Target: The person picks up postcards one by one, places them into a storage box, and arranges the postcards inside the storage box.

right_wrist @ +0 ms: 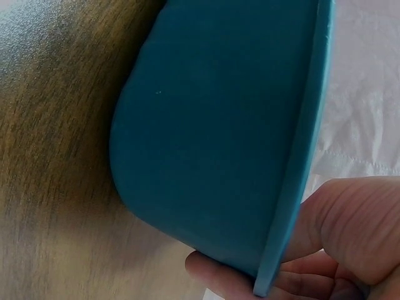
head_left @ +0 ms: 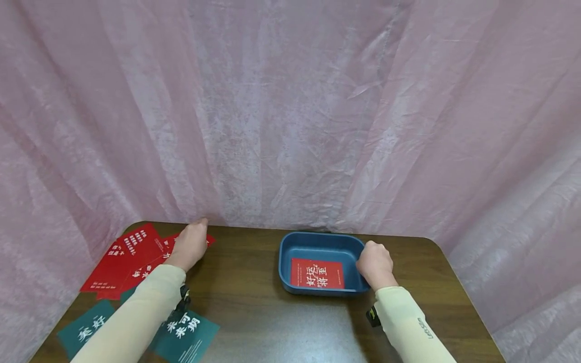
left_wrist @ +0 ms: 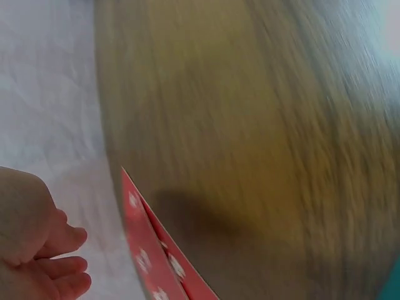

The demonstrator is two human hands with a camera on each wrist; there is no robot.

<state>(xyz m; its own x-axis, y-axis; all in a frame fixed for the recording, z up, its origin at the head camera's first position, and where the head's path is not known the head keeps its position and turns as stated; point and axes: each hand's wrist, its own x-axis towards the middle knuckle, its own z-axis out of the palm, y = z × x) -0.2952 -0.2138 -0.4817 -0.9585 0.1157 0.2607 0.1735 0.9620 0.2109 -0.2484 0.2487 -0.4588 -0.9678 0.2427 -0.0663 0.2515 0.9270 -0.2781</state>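
My right hand (head_left: 375, 261) grips the right rim of a blue plastic box (head_left: 317, 292), thumb and fingers on either side of the wall in the right wrist view. Flat on the box's floor lies a red card (head_left: 299, 275) with white lettering. At the table's back left, my left hand (head_left: 190, 246) is over several overlapping red cards (head_left: 122, 262). The left wrist view shows its fingers (left_wrist: 65, 265) loosely bent and holding nothing, beside the corners of two red cards (left_wrist: 147, 250).
Green cards lie at the front left, one (head_left: 88, 325) near the table edge and another (head_left: 192, 338) partly under the left forearm. A brown wooden table (head_left: 254, 322) carries everything. Pink curtains (head_left: 290, 126) hang right behind its back edge.
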